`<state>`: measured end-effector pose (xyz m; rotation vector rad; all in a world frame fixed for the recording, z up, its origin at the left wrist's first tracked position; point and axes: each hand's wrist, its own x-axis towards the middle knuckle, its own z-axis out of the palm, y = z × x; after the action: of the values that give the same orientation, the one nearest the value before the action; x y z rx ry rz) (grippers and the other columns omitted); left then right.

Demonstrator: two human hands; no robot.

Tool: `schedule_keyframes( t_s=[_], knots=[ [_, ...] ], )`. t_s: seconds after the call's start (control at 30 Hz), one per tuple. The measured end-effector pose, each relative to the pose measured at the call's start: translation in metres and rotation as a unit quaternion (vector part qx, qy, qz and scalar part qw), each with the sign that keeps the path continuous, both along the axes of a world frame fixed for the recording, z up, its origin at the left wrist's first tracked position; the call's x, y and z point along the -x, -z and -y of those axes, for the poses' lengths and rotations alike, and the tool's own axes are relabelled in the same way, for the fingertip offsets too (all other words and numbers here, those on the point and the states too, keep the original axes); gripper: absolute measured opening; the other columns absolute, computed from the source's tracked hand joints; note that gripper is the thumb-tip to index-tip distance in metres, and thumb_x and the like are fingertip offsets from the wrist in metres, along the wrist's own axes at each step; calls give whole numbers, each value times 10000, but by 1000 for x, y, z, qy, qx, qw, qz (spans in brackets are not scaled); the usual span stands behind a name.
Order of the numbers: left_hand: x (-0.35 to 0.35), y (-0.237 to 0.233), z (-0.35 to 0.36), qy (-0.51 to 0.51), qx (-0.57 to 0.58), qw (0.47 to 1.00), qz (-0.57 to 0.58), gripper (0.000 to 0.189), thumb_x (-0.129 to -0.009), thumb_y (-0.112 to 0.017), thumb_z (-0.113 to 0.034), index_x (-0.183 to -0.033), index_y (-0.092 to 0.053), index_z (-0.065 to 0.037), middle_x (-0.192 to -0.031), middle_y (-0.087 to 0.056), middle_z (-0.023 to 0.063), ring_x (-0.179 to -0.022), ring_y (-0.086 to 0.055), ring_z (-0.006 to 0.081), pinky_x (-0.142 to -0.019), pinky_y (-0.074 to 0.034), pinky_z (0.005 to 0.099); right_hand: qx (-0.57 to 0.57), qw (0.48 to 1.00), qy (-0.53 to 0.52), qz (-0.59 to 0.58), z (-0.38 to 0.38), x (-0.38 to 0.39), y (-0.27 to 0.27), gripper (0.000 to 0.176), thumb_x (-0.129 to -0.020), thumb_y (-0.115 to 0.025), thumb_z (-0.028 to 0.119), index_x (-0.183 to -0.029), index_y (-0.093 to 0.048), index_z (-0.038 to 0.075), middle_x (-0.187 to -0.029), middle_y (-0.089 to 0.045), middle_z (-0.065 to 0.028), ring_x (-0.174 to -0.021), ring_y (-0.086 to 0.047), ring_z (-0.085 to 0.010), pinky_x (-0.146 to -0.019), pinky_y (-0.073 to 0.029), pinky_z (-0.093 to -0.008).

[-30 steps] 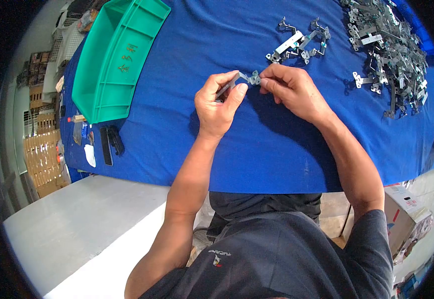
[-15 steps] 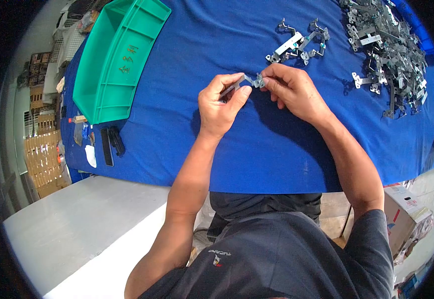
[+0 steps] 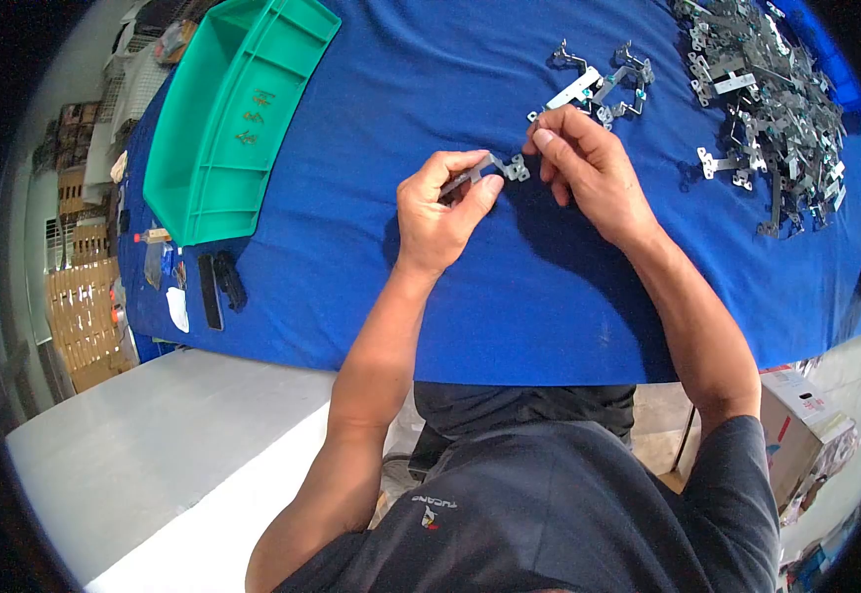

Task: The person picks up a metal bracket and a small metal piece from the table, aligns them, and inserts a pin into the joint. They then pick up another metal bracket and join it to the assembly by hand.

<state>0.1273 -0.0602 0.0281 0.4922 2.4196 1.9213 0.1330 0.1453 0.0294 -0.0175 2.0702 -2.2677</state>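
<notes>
My left hand [image 3: 438, 208] is closed on a grey metal hinge [image 3: 516, 169], pinched between thumb and fingers. The hinge's plate end with holes sticks out to the right, while my fingers cover much of its body. Just right of that end, apart from it, is my right hand [image 3: 589, 173]. Its fingers are curled and the thumb lies against the index finger; whatever may be between them is hidden. Beyond the right hand, a few similar hinges [image 3: 574, 91] lie together on the blue cloth [image 3: 401, 79].
A large heap of metal hinges [image 3: 781, 109] lies at the far right. On the left stands a green plastic bin [image 3: 277, 119], with a dark phone-like slab [image 3: 211, 292] and a black object [image 3: 230, 280] near its lower end. A carton [image 3: 801, 420] stands below the table's right side.
My right hand has let go of the hinge's plate end and moved slightly up and to the right. My left hand keeps the hinge in nearly the same place.
</notes>
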Motion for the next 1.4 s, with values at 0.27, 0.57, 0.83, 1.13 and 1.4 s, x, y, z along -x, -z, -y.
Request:
schedule_keyframes(
  t_s=[0.27,0.57,0.83,1.13,1.4],
  knots=[
    [3,1,-3,-20,-73,997,1,223,-899,-756,-102,-1073,-678,13,-855,-644,-25,-727,-537,22,-641,-458,197,-132,989,-71,-17,-1,-3,-9,161,-974,-612,139,-1007,-665,-10,-770,-678,-54,-642,-613,-106,-598,-517,-285],
    [0,-1,-1,12,-27,999,31,226,-893,-741,-49,-1102,-683,15,-958,-698,23,-824,-605,47,-742,-498,211,-57,996,-66,5,-3,-1,-3,158,-982,-608,142,-1031,-662,1,-780,-655,-41,-659,-620,-100,-613,-540,-263],
    [-2,-5,-2,48,27,998,4,231,-870,-770,-68,-1078,-698,3,-896,-680,-5,-771,-574,31,-675,-463,198,-52,996,-70,7,-6,-1,-3,201,-1014,-580,188,-1081,-646,11,-774,-604,-25,-616,-553,-65,-523,-453,-224],
    [0,0,-1,-36,-45,998,-9,246,-894,-748,-78,-1110,-677,16,-942,-690,19,-800,-595,46,-713,-490,204,-97,992,-75,4,-1,-3,-8,181,-990,-602,163,-994,-664,-7,-774,-668,-45,-620,-597,-93,-561,-500,-271],
    [1,2,1,4,-22,1000,12,234,-897,-743,-61,-1109,-681,17,-954,-690,18,-820,-600,50,-734,-499,212,-96,993,-73,8,-3,-2,-7,206,-992,-599,161,-1072,-667,-17,-751,-650,-47,-651,-620,-99,-577,-519,-268]
  ],
)
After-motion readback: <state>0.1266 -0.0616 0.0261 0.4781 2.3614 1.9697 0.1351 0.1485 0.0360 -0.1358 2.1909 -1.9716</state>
